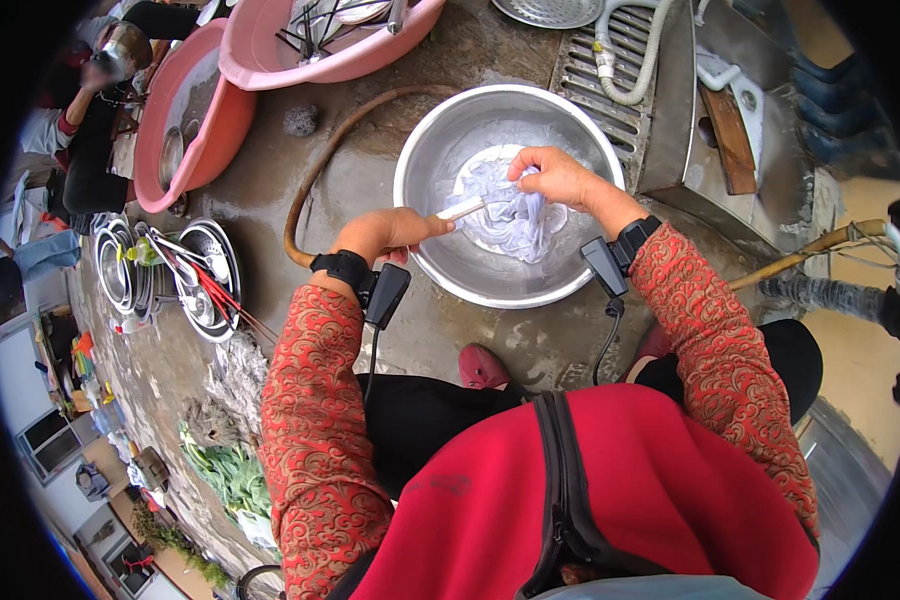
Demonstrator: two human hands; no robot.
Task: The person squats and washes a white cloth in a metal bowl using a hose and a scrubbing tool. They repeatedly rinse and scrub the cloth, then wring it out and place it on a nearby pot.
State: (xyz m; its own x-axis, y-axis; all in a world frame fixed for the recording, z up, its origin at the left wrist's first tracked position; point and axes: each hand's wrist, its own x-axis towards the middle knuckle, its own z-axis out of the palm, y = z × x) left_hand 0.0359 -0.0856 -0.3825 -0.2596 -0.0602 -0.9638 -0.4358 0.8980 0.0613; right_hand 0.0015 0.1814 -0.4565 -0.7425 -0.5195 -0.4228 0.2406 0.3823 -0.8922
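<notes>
A wide metal basin [510, 289] stands on the wet floor before me. Inside it lies a crumpled, wet, pale lilac cloth [517, 225], partly over something white and round. My left hand [386, 231], at the basin's left rim, grips a slim white-and-brown handle [466, 208] whose tip points over the cloth; what tool it is, I cannot tell. My right hand [559, 178] pinches a raised fold of the cloth above the basin. Both wrists carry black strapped devices with cables.
Pink tubs [251, 71] holding dishes and chopsticks stand at upper left, near another person [82, 112]. Stacked metal bowls [116, 274] are on the left floor, above leafy greens [232, 476]. A brown hose [307, 180] curves behind the basin; a grate [570, 71] and metal sink [675, 150] lie right.
</notes>
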